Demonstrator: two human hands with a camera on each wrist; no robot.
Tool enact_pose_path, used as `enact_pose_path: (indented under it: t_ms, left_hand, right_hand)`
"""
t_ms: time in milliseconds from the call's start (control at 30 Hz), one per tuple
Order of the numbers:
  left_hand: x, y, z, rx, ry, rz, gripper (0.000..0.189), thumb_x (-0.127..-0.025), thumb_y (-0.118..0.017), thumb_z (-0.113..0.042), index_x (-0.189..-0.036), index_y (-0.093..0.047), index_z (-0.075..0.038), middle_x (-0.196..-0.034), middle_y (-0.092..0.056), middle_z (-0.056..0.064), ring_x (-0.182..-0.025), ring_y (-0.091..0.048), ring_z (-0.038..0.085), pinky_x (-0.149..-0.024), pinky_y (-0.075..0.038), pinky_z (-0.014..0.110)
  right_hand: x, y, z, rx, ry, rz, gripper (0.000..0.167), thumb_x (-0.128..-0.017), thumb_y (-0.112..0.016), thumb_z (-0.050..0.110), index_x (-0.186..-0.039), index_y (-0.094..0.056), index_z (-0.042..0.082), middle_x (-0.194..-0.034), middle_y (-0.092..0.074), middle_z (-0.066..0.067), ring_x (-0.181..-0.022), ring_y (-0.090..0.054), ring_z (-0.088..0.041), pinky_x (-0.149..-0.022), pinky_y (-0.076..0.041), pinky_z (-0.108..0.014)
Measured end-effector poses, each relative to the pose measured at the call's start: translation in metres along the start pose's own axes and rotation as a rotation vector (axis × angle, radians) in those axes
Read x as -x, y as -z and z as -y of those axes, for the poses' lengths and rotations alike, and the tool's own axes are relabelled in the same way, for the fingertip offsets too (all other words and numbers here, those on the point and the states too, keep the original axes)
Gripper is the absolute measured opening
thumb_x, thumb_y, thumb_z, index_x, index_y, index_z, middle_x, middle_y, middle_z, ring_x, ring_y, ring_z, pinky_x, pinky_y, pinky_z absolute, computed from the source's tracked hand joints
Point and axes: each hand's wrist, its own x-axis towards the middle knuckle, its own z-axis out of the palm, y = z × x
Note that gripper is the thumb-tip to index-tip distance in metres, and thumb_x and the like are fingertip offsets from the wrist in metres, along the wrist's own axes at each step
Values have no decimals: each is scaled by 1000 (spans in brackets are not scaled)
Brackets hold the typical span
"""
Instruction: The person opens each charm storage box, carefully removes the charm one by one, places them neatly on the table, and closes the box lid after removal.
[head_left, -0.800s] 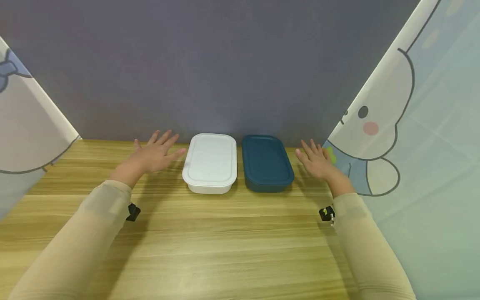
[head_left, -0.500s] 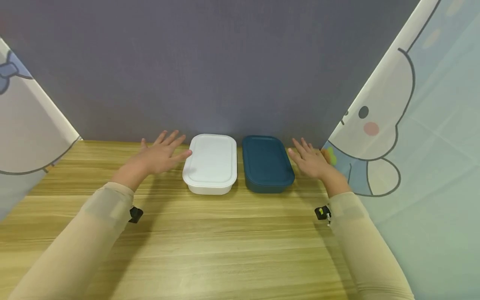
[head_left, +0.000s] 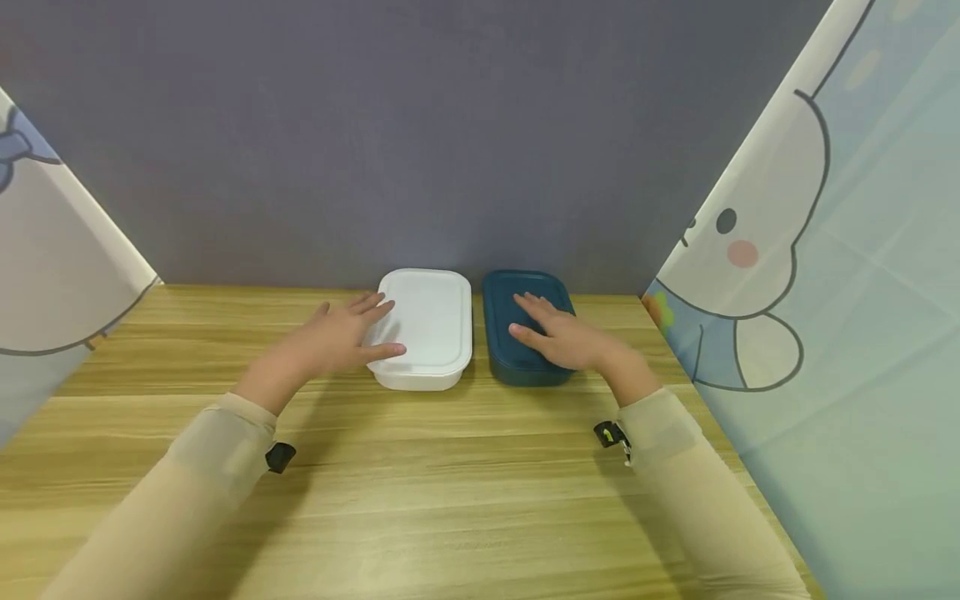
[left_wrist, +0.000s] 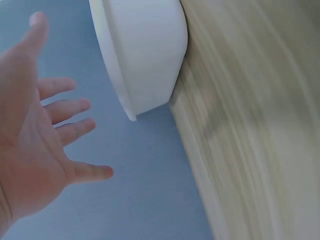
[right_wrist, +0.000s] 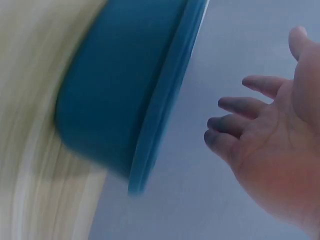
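Left hand point(head_left: 336, 340), fingers spread, holding nothing, has moved right, over the left edge of the white box point(head_left: 433, 321), centre of frame; long axis up-down. Blue box point(head_left: 501, 310), right of centre, lies likewise. Right hand point(head_left: 568, 337), extended, unladen, has moved left above it. Judgement: both boxes within reach, ungripped.

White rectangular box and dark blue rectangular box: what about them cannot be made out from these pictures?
Head view: lids hide the insides of the white rectangular box and dark blue rectangular box.
Same view: the left hand covers part of the white box, the right hand part of the blue one.
Left wrist view: the top edge cuts off the white box.
Right wrist view: likewise the blue box, also slightly blurred.
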Motion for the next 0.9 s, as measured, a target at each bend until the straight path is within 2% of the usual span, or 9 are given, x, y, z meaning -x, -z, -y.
enact_pose_path:
  t_ms: [133, 233, 300, 433, 533, 667, 767, 900]
  left_hand:
    - [0, -14, -4, 11, -10, 19, 91, -100, -61, -67, -163, -42, -6, -174, -30, 22, -161, -26, 48, -119, -23, 84]
    - [0, -23, -6, 21, -32, 29, 88, -98, -66, -65, -159, -48, -3, -171, -35, 25, -160, -29, 50, -119, -27, 81]
    - [0, -27, -8, 22, -54, 23, 85, -97, -69, -62, -155, -53, -2, -168, -38, 28, -158, -31, 53, -121, -30, 77]
    - [-1, -29, -12, 1, -75, 7, 80, -97, -71, -60, -150, -59, -1, -164, -43, 31, -155, -34, 55, -123, -36, 68]
    - [-2, -28, -16, -10, -60, 13, 79, -97, -71, -60, -150, -60, -2, -164, -43, 29, -155, -35, 54, -122, -37, 67]
    - [-2, -26, -21, -8, -44, 39, 80, -97, -72, -59, -152, -58, -2, -165, -42, 30, -155, -34, 54, -122, -37, 68]
    - [-1, -25, -24, -5, -37, 48, 82, -95, -75, -57, -152, -57, -2, -164, -42, 31, -155, -34, 55, -122, -37, 68]
    - [-2, -24, -25, -4, -28, 41, 85, -90, -80, -57, -151, -58, -1, -162, -44, 32, -154, -36, 56, -122, -38, 68]
  right_hand:
    - [-7, -16, 20, -19, 42, 22, 86, -109, -44, 64, -174, -10, 20, -181, -2, -13, -169, 0, -36, -133, -13, -65]
    - [-12, -30, 34, 20, 58, 23, 90, -106, -50, 65, -173, -12, 19, -181, -6, -15, -169, -5, -35, -134, -18, -61]
    - [-15, -38, 43, 67, 82, 19, 91, -106, -53, 65, -173, -16, 16, -180, -10, -18, -167, -11, -37, -133, -22, -59]
    - [-21, -52, 58, 205, 154, 2, 85, -105, -57, 61, -168, -34, 9, -176, -23, -21, -165, -23, -38, -134, -20, -58]
    - [-25, -59, 67, 317, 202, -4, 75, -105, -59, 57, -159, -50, 5, -172, -36, -20, -163, -30, -36, -134, -16, -62]
    - [-31, -67, 74, 420, 233, -40, 54, -104, -66, 49, -135, -71, 4, -159, -55, -19, -156, -44, -37, -133, -20, -64]
    - [-34, -69, 78, 455, 241, -79, 38, -102, -73, 40, -117, -76, 5, -148, -65, -19, -149, -54, -37, -132, -23, -63]
    - [-37, -69, 83, 479, 257, -109, 30, -99, -78, 34, -107, -78, 5, -127, -76, -15, -139, -63, -35, -132, -27, -60]
